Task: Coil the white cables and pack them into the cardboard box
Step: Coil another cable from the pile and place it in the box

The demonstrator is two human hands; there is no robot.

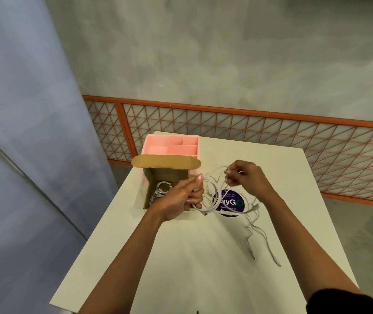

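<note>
Cable (212, 208) is being looped above the surface (192, 257), just right of the box (167, 175). Loops are being pinched in the left grip (185, 196), and a strand is being clenched in the right grip (246, 177). Coils (161, 189) are lying in the box, and loose cables (250, 245) are trailing on the surface. Cable is judged light, limp and springy, best held at the loop crossover, not the plugs.

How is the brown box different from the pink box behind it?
The brown box is cardboard with a flap folded open; the pink box has no flap in view. The brown box is one open space; the pink box is split into compartments. The brown box holds coiled cables; the pink box's visible compartments show nothing. Both are open on top, on the table.
</note>
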